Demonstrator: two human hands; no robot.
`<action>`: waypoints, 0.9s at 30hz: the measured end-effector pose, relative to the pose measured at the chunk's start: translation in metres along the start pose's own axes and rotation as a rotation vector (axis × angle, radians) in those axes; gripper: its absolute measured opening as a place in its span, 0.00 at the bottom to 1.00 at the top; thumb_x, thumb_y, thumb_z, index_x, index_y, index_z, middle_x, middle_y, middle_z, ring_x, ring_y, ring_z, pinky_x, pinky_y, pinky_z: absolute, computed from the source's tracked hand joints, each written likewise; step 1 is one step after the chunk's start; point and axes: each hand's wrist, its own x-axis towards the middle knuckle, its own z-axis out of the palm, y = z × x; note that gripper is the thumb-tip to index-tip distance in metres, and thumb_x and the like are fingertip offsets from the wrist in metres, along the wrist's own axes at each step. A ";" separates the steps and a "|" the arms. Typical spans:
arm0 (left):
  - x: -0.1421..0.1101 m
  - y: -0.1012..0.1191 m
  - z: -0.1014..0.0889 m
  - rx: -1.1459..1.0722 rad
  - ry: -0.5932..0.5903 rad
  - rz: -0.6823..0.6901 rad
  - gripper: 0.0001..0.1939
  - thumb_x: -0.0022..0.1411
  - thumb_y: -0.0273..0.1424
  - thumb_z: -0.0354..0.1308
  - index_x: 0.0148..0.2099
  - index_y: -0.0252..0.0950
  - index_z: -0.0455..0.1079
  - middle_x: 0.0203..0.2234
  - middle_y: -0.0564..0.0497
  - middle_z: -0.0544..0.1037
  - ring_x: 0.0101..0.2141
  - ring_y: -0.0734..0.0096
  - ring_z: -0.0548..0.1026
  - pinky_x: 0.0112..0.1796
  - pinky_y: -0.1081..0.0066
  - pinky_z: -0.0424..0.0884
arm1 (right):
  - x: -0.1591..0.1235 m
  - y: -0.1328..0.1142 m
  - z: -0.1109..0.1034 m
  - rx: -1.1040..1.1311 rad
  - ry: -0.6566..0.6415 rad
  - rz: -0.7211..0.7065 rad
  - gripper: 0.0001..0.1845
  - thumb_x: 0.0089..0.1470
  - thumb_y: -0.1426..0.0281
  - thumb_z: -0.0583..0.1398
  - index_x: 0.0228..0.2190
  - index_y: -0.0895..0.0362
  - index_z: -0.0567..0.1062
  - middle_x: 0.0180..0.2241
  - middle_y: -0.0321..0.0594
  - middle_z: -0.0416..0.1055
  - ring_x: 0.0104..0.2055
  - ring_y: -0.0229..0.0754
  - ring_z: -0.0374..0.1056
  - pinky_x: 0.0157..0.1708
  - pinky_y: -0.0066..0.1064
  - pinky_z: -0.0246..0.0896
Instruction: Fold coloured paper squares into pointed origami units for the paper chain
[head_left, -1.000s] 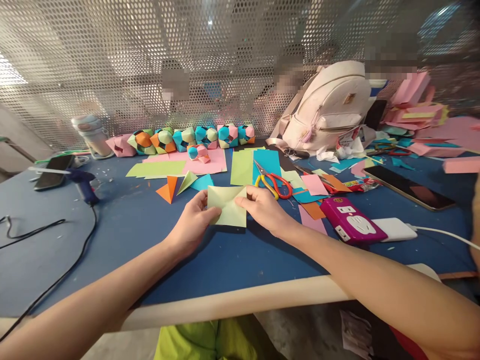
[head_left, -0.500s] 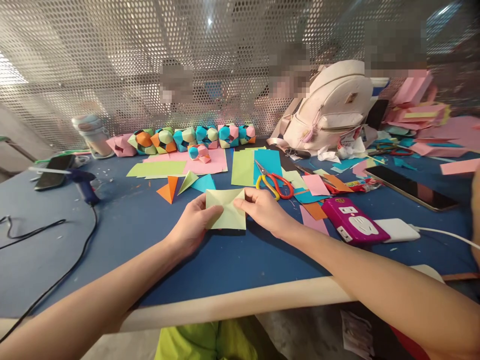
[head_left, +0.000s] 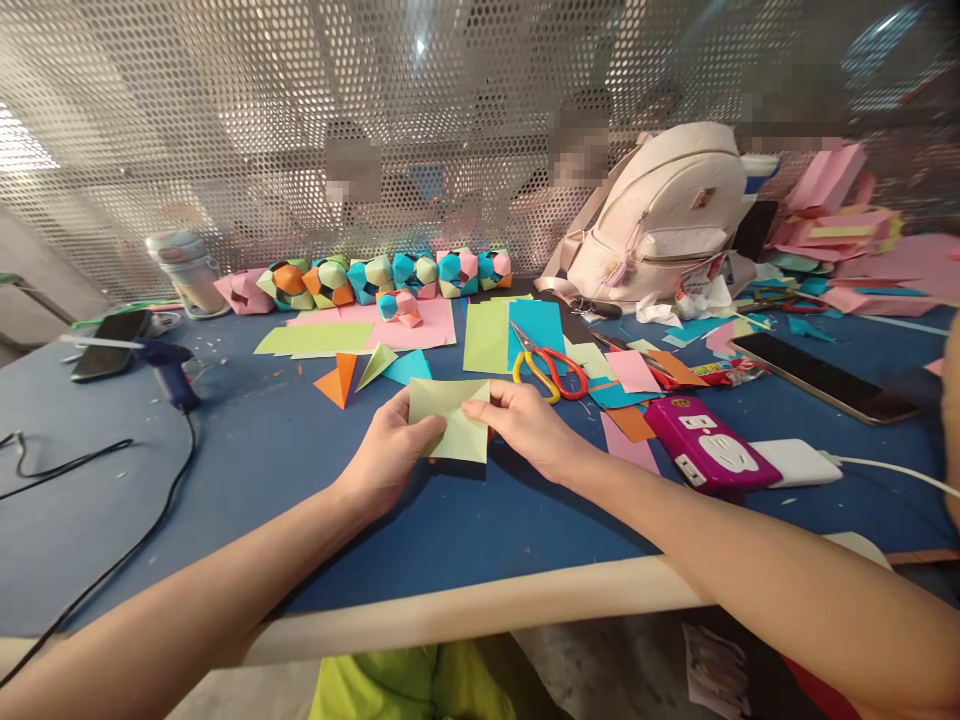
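Observation:
A pale green paper square [head_left: 454,432] with light creases is held between both hands above the blue table. My left hand [head_left: 394,440] pinches its left side, thumb on top and fingers beneath. On the right side my right hand [head_left: 525,425] grips it the same way, its thumb lying on the paper. Just beyond the square lie a folded orange piece [head_left: 339,382], a folded green piece [head_left: 376,366] and a folded blue piece [head_left: 409,366]. Scissors [head_left: 546,368] with red and yellow handles rest beyond my right hand.
Several folded paper balls [head_left: 328,282] line the back by a perforated metal screen [head_left: 450,100]. A glue gun [head_left: 169,370] with a cord stands left. To the right are a purple power adapter [head_left: 709,445], a phone [head_left: 825,378], paper scraps and a white backpack [head_left: 660,215].
Both thumbs have shifted slightly inward on the green square, and it has moved a touch to the left. A pink strip at the far right has mostly gone from view.

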 end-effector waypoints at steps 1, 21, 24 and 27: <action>0.000 0.000 0.000 0.007 -0.002 0.000 0.13 0.48 0.26 0.59 0.39 0.34 0.69 0.23 0.54 0.72 0.21 0.76 0.66 0.21 0.75 0.59 | 0.000 0.000 0.000 0.008 -0.007 0.000 0.11 0.45 0.63 0.62 0.24 0.59 0.69 0.23 0.32 0.66 0.26 0.35 0.62 0.27 0.28 0.58; 0.003 0.000 -0.004 -0.095 0.030 0.018 0.11 0.46 0.23 0.56 0.36 0.34 0.67 0.26 0.53 0.72 0.24 0.76 0.67 0.20 0.76 0.62 | 0.002 -0.023 -0.024 -0.329 -0.018 -0.024 0.12 0.51 0.68 0.61 0.38 0.59 0.75 0.36 0.41 0.74 0.34 0.37 0.69 0.25 0.24 0.60; 0.000 0.001 -0.001 -0.038 -0.030 0.019 0.10 0.48 0.24 0.56 0.37 0.33 0.66 0.25 0.54 0.71 0.23 0.76 0.66 0.20 0.75 0.61 | 0.003 -0.013 -0.016 -0.229 -0.108 0.040 0.08 0.51 0.67 0.60 0.30 0.61 0.73 0.25 0.37 0.70 0.25 0.34 0.64 0.23 0.25 0.58; -0.001 0.002 0.000 0.047 -0.071 -0.006 0.10 0.48 0.25 0.56 0.37 0.34 0.66 0.23 0.55 0.70 0.21 0.78 0.63 0.20 0.75 0.59 | 0.008 -0.006 -0.020 -0.294 -0.091 0.020 0.07 0.48 0.68 0.61 0.28 0.60 0.73 0.23 0.34 0.68 0.24 0.34 0.62 0.25 0.27 0.57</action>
